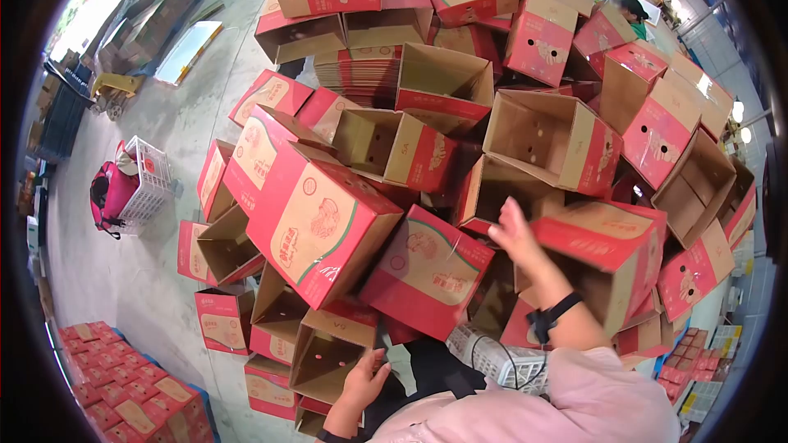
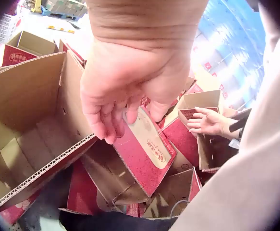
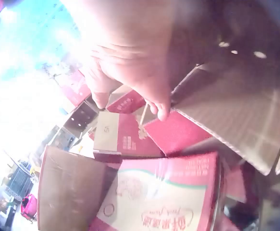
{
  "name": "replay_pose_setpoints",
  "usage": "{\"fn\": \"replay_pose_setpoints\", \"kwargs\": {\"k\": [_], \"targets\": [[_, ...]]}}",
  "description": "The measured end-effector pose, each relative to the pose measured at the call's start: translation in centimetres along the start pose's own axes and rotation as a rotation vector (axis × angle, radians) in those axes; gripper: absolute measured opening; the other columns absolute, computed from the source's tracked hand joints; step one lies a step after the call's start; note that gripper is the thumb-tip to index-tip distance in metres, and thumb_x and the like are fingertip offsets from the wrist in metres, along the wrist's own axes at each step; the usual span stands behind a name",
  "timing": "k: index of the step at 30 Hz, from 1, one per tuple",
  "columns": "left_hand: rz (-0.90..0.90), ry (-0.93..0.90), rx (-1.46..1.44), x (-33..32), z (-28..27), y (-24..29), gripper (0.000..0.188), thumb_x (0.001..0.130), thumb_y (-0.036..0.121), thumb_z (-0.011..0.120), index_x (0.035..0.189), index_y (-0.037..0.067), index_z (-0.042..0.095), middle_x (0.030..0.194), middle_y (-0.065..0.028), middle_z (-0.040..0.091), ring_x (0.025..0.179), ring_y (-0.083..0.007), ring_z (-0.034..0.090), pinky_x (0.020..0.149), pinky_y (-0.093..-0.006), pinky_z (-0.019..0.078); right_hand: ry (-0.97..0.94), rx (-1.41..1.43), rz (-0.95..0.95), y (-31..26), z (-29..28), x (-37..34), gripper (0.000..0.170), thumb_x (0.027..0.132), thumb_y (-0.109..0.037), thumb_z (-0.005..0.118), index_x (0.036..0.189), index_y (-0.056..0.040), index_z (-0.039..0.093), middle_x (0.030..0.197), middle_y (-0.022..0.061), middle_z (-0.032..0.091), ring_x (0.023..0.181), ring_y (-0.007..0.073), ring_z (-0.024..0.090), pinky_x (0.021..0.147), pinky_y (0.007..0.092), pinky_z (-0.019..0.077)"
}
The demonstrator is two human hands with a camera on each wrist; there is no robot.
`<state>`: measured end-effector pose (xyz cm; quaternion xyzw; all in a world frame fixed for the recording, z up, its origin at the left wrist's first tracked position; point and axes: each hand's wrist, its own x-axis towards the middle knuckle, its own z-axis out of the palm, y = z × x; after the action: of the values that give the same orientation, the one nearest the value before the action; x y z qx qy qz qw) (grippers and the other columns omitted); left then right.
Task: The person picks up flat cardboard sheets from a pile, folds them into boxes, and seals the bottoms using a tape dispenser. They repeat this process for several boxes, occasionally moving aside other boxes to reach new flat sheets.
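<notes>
Red and tan cardboard boxes are heaped in front of me in the head view. My right hand (image 1: 519,238) reaches over the heap with its fingers extended, holding nothing. It is above an open box (image 1: 501,189) and beside a red box with a tan panel (image 1: 603,234). Low in the head view, my left hand (image 1: 363,384) is next to an open box (image 1: 332,357). The left wrist view shows that hand (image 2: 130,86) with loosely bent fingers and nothing gripped, overlapping a red box (image 2: 144,154). A large closed box (image 1: 324,226) lies tilted left of centre.
A white plastic crate (image 1: 501,357) stands close to my body under the boxes. Flattened cartons (image 1: 355,78) are stacked behind the heap. On the floor at left are another white crate (image 1: 152,180) with a pink bag (image 1: 111,197), and a pallet of red boxes (image 1: 131,385).
</notes>
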<state>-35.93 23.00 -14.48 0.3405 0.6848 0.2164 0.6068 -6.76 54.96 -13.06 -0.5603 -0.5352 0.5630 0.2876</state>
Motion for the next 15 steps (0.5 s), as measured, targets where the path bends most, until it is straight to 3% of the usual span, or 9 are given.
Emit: {"fn": "replay_pose_setpoints", "kwargs": {"k": [2,3,4,5,7,9,11,13,15], "targets": [[0.041,0.068,-0.011,0.0,-0.3,1.0,0.044,0.089,0.025,0.061,0.125,0.002,0.052,0.118,-0.0169,0.06,0.108,-0.0257,0.06,0.09,-0.0341,0.0472,0.105,-0.171,-0.071,-3.3,-3.2,2.9,0.073,0.084,-0.01,0.065,0.144,-0.0016,0.023,0.143,0.0251,0.033,0.135,0.0326,0.031,0.109,0.0403,0.0301],[0.039,0.064,-0.013,0.1,-0.4,0.9,0.044,0.089,0.025,0.061,0.125,0.002,0.052,0.118,-0.0169,0.06,0.108,-0.0257,0.06,0.09,-0.0341,0.0472,0.168,-0.235,-0.166,-3.6,-5.1,4.8,0.068,0.084,-0.012,0.066,0.141,-0.0021,0.03,0.138,0.0231,0.041,0.13,0.0301,0.039,0.106,0.0382,0.0338],[-0.007,0.069,-0.043,0.0,-0.6,0.5,0.044,0.089,0.025,0.061,0.125,0.002,0.051,0.118,-0.0168,0.06,0.108,-0.0256,0.06,0.09,-0.034,0.0474,0.181,-0.182,-0.077,-5.4,-6.3,5.8,0.065,0.084,-0.013,0.066,0.139,-0.0033,0.032,0.13,0.02,0.049,0.121,0.0277,0.048,0.099,0.0378,0.0404],[-0.053,0.081,-0.078,-0.1,-0.6,0.1,0.044,0.089,0.024,0.061,0.125,0.002,0.051,0.118,-0.0168,0.06,0.107,-0.0254,0.06,0.089,-0.034,0.0476,0.227,-0.288,-0.166,-4.9,-6.2,6.4,0.056,0.083,-0.015,0.065,0.131,-0.0032,0.041,0.119,0.0184,0.057,0.11,0.0289,0.055,0.091,0.038,0.0459],[-0.048,0.106,-0.087,-0.8,-1.0,-0.8,0.043,0.089,0.024,0.061,0.125,0.002,0.052,0.117,-0.0167,0.06,0.106,-0.0253,0.06,0.089,-0.0341,0.0477,0.209,-1.216,-0.214,-8.4,-4.7,7.4,0.043,0.08,-0.019,0.063,0.119,-0.0054,0.052,0.108,0.017,0.06,0.103,0.0322,0.058,0.085,0.0397,0.0482],[-0.053,0.134,-0.093,-1.4,-1.0,-1.2,0.043,0.089,0.024,0.061,0.125,0.002,0.052,0.117,-0.0166,0.061,0.105,-0.0252,0.061,0.089,-0.0342,0.0478,-0.132,-1.028,-0.315,-7.9,0.5,6.4,0.032,0.078,-0.023,0.061,0.107,-0.0086,0.058,0.101,0.0161,0.06,0.098,0.0349,0.057,0.082,0.0432,0.0478],[-0.054,0.155,-0.071,-1.6,-0.8,-1.1,0.042,0.089,0.024,0.062,0.124,0.002,0.053,0.114,-0.0159,0.062,0.103,-0.0242,0.062,0.088,-0.0336,0.0482,-0.476,-1.051,-0.36,-3.5,4.3,5.9,0.027,0.079,-0.023,0.06,0.103,-0.0107,0.06,0.099,0.0141,0.059,0.096,0.0337,0.058,0.081,0.0429,0.0481],[-0.039,0.179,-0.103,-1.9,-0.7,-0.3,0.041,0.089,0.023,0.062,0.123,0.002,0.053,0.113,-0.0156,0.062,0.102,-0.0237,0.062,0.087,-0.0335,0.0485,-0.602,-1.095,-0.069,-2.1,7.4,5.9,0.027,0.079,-0.025,0.061,0.101,-0.0102,0.062,0.101,0.0137,0.059,0.099,0.0324,0.058,0.084,0.0418,0.0486],[-0.017,0.205,-0.127,-1.8,-0.8,-0.2,0.04,0.089,0.022,0.062,0.122,0.002,0.054,0.112,-0.0153,0.063,0.101,-0.0233,0.062,0.086,-0.0333,0.0489,-0.507,-1.246,-0.115,0.4,7.7,7.3,0.026,0.079,-0.024,0.06,0.1,-0.0085,0.063,0.101,0.0135,0.06,0.101,0.0311,0.058,0.085,0.0412,0.0487]]}}
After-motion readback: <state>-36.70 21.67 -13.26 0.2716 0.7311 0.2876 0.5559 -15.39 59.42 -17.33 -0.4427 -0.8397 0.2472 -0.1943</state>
